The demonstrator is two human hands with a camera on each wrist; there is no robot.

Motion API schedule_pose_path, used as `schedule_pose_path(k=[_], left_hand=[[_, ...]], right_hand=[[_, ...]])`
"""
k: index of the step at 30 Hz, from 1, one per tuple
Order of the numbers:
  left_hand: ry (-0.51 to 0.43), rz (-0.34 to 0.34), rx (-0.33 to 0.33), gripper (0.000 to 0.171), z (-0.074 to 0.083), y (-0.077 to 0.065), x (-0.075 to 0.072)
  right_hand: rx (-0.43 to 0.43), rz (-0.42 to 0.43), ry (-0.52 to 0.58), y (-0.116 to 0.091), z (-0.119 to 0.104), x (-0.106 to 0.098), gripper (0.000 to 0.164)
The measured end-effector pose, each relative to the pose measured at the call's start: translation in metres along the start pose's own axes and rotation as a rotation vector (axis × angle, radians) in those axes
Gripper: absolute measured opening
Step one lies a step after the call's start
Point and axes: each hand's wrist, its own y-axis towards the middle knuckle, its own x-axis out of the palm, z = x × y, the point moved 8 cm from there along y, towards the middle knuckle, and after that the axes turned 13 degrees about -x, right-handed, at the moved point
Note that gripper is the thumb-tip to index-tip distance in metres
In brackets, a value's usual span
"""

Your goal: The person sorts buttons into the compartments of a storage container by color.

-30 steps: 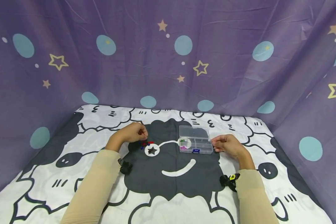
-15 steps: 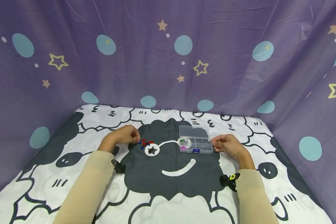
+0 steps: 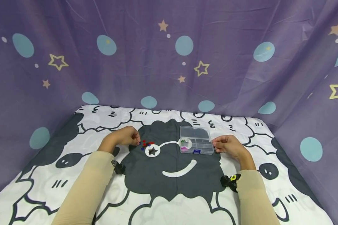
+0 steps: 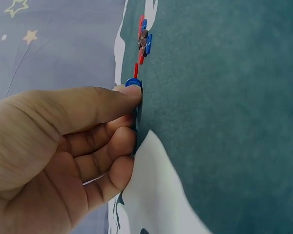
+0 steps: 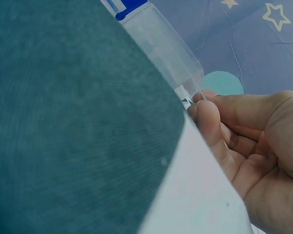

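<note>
In the head view my left hand [image 3: 126, 136] is at the left end of a small pile of buttons [image 3: 147, 144], red, blue and dark brown. Its thumb and forefinger pinch a blue button [image 4: 132, 82], low over the cloth in the left wrist view; the other fingers curl beneath. My right hand [image 3: 230, 147] holds the right end of a clear plastic compartment box [image 3: 205, 151] between thumb and fingers. The box lies flat with its lid [image 3: 195, 132] raised at the back. Pink buttons [image 3: 184, 148] and green ones [image 3: 183, 141] lie in its left compartments.
A cloth [image 3: 169, 187] with black-and-white cartoon clouds covers the table. Behind and at the sides hangs a purple curtain [image 3: 146, 62]. A black wrist camera [image 3: 118, 167] sits on the left wrist, another camera [image 3: 230, 182] on the right.
My left hand has moved left from over the button pile to its left end, uncovering more buttons, and now pinches a blue one. My right hand and the box stay in place.
</note>
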Motion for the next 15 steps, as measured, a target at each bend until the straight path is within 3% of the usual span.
schedule_pose_path(k=[15], left_hand=[[-0.031,0.009,0.035,0.005,0.0007,-0.0023,0.0009]], right_hand=[[-0.002,0.011,0.002,0.0002,0.0016,-0.0005,0.025]])
